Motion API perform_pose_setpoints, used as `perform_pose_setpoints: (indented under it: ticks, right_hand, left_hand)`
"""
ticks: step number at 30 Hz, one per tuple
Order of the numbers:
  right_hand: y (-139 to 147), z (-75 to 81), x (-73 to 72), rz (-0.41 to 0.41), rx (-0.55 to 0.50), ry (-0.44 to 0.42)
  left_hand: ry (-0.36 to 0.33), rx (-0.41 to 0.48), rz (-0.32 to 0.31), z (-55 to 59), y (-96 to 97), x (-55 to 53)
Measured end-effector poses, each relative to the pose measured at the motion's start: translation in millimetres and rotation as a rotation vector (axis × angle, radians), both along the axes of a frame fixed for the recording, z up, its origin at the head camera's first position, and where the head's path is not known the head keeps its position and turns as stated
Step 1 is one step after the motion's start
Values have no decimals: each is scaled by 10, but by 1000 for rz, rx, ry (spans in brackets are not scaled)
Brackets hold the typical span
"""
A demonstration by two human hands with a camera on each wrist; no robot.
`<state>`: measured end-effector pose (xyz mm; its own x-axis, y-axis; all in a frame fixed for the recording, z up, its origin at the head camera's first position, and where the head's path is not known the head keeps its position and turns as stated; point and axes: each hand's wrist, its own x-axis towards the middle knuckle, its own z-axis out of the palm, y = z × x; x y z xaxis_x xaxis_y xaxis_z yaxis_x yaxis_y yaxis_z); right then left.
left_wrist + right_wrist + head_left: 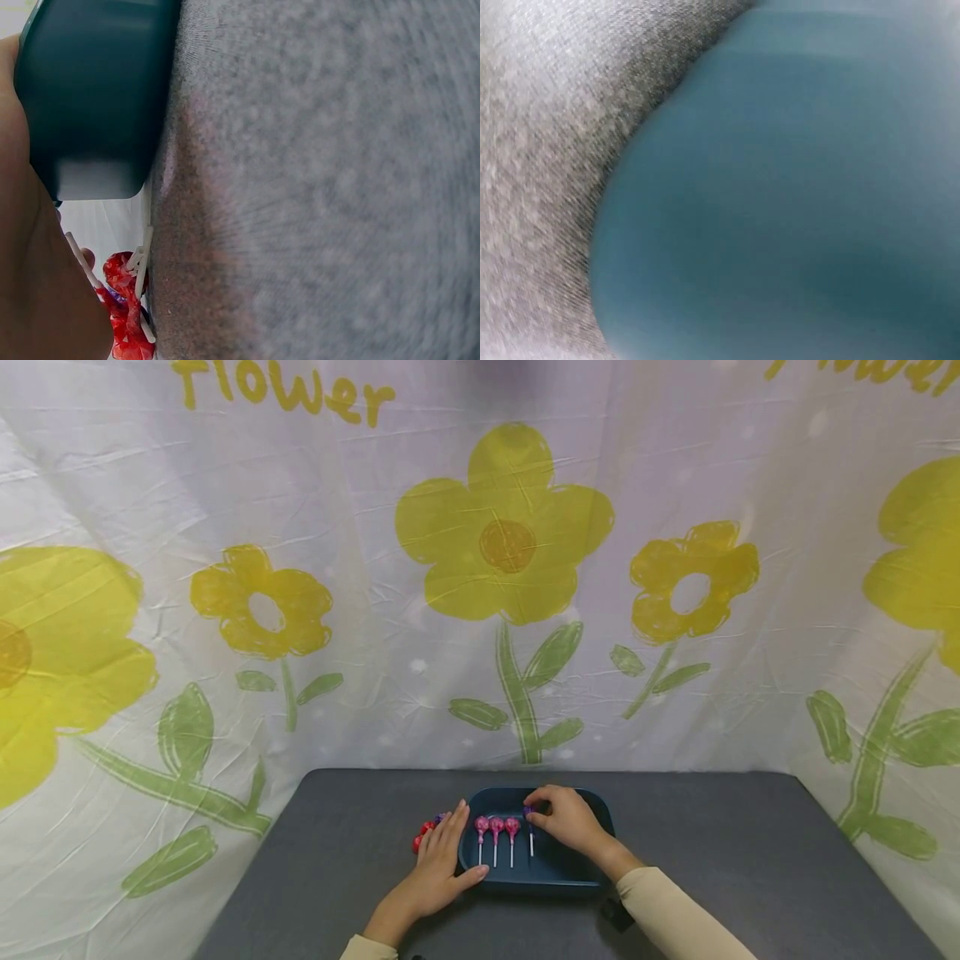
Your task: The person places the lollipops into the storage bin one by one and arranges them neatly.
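A dark blue tray point(566, 867) holds a row of three pink lollipops point(497, 825), sticks toward me. To their right in the tray, my right hand point(570, 820) pinches a purple-wrapped lollipop point(531, 832) by its head, its white stick also toward me. My left hand point(433, 878) rests along the tray's left side with fingers straight, its thumb at the near corner. Beyond that hand lie red-wrapped lollipops point(426, 828) and a purple one, partly hidden by the fingers. The left wrist view shows the red lollipops point(129, 307) beside the tray wall point(97, 105).
The tray stands on a grey cloth-covered table point(360, 810). Behind it hangs a pale curtain point(375, 693) printed with yellow flowers. A small black object point(617, 913) is under the right wrist. In the right wrist view, the tray's outer wall point(765, 187) fills most of the picture.
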<state>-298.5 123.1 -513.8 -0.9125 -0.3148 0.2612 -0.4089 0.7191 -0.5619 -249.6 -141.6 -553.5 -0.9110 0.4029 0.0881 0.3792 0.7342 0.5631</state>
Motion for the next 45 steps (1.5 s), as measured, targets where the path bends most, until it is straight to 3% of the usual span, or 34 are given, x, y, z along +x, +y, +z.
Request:
perform_pose_setpoints:
  ticks: [26, 45]
  right_hand:
    - [1, -144, -8, -5, 16, 22]
    - [-29, -190, 2, 13, 103, 46]
  left_hand:
    - [-13, -4, 17, -4, 13, -2]
    - [-34, -13, 25, 1, 13, 6]
